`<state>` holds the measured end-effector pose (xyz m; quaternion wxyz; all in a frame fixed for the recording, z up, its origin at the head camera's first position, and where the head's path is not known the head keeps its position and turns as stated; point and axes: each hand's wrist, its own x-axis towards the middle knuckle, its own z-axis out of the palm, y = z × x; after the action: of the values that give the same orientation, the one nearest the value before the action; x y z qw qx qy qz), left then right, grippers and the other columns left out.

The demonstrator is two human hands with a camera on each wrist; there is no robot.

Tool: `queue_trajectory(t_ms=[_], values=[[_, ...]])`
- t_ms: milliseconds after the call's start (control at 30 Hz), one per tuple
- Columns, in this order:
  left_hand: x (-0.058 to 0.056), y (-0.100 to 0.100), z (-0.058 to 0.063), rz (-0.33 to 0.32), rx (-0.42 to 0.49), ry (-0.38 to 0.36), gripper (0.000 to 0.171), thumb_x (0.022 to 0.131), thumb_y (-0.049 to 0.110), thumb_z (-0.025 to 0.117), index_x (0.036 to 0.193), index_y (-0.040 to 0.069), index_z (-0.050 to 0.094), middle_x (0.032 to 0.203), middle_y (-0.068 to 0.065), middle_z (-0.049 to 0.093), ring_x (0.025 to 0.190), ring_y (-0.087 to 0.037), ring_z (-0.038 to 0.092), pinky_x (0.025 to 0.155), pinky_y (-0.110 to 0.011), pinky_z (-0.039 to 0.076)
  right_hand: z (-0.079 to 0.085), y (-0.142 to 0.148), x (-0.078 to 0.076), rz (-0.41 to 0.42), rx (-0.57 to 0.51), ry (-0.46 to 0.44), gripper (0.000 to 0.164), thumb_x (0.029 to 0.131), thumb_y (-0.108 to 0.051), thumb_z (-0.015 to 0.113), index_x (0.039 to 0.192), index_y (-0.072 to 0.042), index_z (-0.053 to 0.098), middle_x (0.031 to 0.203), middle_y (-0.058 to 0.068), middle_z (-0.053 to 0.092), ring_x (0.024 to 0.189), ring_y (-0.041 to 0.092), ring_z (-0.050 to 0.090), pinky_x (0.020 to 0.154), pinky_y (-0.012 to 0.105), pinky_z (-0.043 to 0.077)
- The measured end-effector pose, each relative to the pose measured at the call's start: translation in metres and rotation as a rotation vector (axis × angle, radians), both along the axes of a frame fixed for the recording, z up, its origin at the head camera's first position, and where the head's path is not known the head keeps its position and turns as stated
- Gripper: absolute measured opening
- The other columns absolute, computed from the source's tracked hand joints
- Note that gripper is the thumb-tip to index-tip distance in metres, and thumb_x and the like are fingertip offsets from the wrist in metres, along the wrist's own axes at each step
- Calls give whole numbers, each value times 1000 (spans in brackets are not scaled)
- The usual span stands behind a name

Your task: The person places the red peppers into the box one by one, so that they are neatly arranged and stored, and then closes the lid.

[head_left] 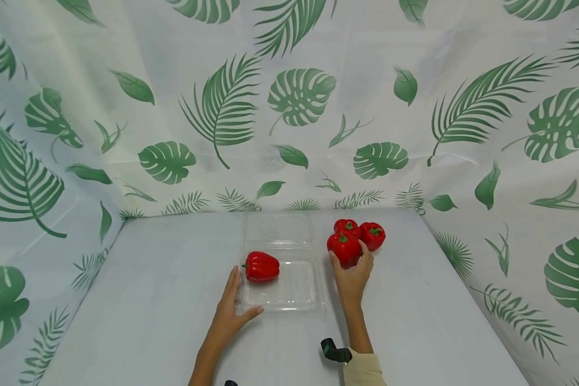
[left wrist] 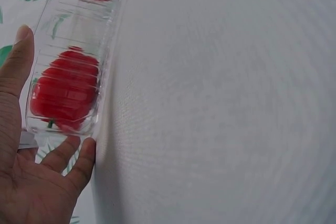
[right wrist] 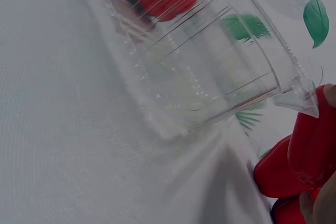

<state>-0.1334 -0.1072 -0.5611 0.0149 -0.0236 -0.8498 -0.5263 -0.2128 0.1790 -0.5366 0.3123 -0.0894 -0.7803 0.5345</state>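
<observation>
A clear plastic clamshell box lies with its lid folded back on the table. One red bell pepper rests on its side in the left half of the box. My left hand touches the box's left side and front left corner, its fingers fairly straight. To the right of the box, my right hand grips a second red bell pepper between thumb and fingers. Just behind that pepper are two more, a bell pepper and another bell pepper. In the right wrist view, the right hand shows only partly at the edge.
The box's lid lies flat behind its base. A white cloth covers the table. Leaf-printed sheets hang at the back and both sides. A black wrist camera sits on the right wrist.
</observation>
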Motion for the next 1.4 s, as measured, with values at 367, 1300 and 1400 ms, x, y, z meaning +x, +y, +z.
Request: queue_trajectory(t_ms=[367, 1300, 1400], values=[[0, -1, -1, 1, 6, 5, 109, 75, 38, 83, 158, 19, 15, 166, 1, 11, 147, -33, 30, 106, -51, 44, 17, -2, 0, 161, -54, 66, 82, 79, -14, 81, 148, -17, 36, 146, 8, 38, 137, 19, 34, 102, 57, 48], [-2, -1, -1, 0, 7, -5, 109, 75, 38, 84, 158, 20, 15, 166, 1, 11, 148, -32, 28, 106, -50, 43, 19, -18, 2, 420, 87, -35, 82, 78, -21, 83, 147, -17, 40, 147, 9, 46, 133, 28, 43, 104, 58, 46], [-1, -1, -1, -4, 14, -6, 110, 75, 36, 84, 158, 20, 15, 166, 2, 10, 148, -32, 28, 106, -49, 44, 18, -18, 3, 419, 117, -61, 78, 76, -23, 84, 143, -16, 45, 143, 9, 49, 128, 27, 45, 100, 55, 49]])
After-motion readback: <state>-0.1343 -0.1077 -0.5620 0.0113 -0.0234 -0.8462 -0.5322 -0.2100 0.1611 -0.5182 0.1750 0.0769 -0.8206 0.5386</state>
